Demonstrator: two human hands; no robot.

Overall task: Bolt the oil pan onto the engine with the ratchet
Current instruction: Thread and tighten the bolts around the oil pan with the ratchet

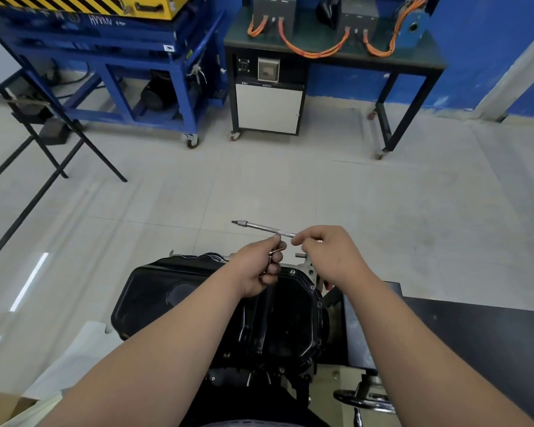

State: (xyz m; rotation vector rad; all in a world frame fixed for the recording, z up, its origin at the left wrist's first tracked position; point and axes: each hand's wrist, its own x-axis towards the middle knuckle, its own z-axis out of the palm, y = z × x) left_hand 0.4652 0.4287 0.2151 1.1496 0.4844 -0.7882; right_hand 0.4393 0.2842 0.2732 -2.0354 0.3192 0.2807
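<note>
Both forearms extended forward over black oil pan (pixel 198 303), bare, no sleeves visible.

Right hand (pixel 330 257) closed round near end of slim metal ratchet (pixel 264 228); thumb and forefinger pinched on shaft, remaining fingers curled over. Shaft held in the air above far edge of pan, pointing left and slightly away; small square tip at far-left end, clear of everything.

Left hand (pixel 256 269) also closed, fingers curled into palm around several small metal pieces, probably bolts (pixel 273 252); only glints between fingers and at thumb tip visible, count not readable. Thumb tip just beside right forefinger, below the shaft; contact with shaft cannot be told.

Oil pan seated on top of engine (pixel 309 271), near centre of view, directly under both wrists. Rim runs along right edge of pan with bolt heads visible at intervals; engine metal showing at far-right corner, with a short stud sticking up just under right hand. Lower part of engine hidden by forearms.

Dark bench top (pixel 475 334) to right of pan. Chrome handwheel (pixel 364 399) at near right.

Background: pale tiled floor (pixel 383 195), blue wheeled frame (pixel 151 72) far left, black trolley (pixel 336 57) carrying orange cables (pixel 315 50) far centre, blue wall behind.
</note>
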